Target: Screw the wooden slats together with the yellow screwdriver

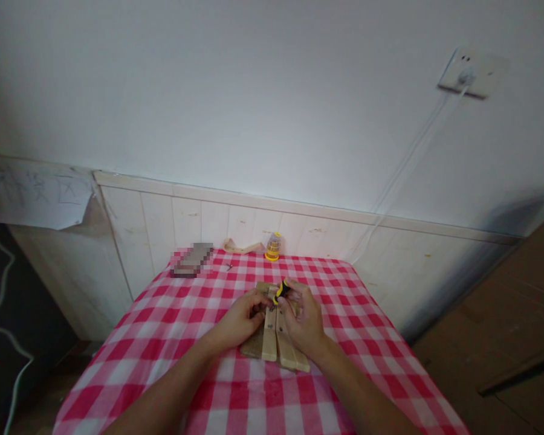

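My right hand [304, 314] is closed around the handle of a small black-and-yellow screwdriver [281, 291], tilted with its lower end toward the wood. My left hand [247, 317] is closed, fingertips pinched close to the screwdriver's lower end; whatever they hold is too small to make out. Beneath both hands lie several pale wooden strips [269, 344] side by side, with small dark screws or holes on them. They rest on a brownish board [252, 345], partly covered by my hands.
A red-and-white checked cloth [226, 386] covers the table. Toward the wall stand a yellow-capped clear container [272, 248], a pale curved strip [242, 248], a small metal piece [229, 266] and a pixelated flat object [193, 261]. A white cable [403, 163] hangs from the wall socket [471, 74].
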### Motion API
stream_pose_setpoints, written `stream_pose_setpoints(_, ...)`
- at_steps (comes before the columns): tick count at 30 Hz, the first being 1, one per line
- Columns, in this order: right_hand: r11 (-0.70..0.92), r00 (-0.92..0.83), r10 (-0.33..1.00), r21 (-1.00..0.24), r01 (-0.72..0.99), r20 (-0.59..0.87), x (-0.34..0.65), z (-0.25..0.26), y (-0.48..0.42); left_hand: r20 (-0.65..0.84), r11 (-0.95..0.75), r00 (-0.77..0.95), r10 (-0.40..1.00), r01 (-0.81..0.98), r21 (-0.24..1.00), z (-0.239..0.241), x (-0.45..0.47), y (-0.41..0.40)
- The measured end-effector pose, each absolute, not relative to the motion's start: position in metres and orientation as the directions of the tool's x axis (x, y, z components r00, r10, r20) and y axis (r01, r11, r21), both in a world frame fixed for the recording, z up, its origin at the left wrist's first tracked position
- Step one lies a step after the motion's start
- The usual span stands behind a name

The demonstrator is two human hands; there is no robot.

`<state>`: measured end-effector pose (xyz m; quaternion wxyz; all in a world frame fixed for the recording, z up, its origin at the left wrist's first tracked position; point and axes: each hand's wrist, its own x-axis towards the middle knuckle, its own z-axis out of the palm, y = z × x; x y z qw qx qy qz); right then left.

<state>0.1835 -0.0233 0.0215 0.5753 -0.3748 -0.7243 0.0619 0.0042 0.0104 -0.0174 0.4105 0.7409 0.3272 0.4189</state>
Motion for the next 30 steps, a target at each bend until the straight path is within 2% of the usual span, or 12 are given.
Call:
stream_pose_setpoints(18, 0.707, -0.026, 0.571, -0.476, 0.523, 0.821, 0.1831, 0.0264, -0.0172, 0.349, -0.454, 0.435, 0.83, 0.163, 0.876, -0.021, 0.0046, 0.0125)
stream_pose_setpoints(26, 0.711, -0.051, 0.57, -0.461, 0.531, 0.82, 0.1833, 0.0272, -0.0203, 0.35, -0.434, 0.426, 0.834, 0.117, 0.893, -0.0172, 0.0058, 0.0101)
stream_pose_setpoints(30, 0.709, -0.069, 0.581, -0.462, 0.532, 0.811, 0.1835, 0.0237, -0.0234, 0.337, -0.434, 0.423, 0.841, 0.155, 0.888, -0.0136, 0.0047, 0.0092)
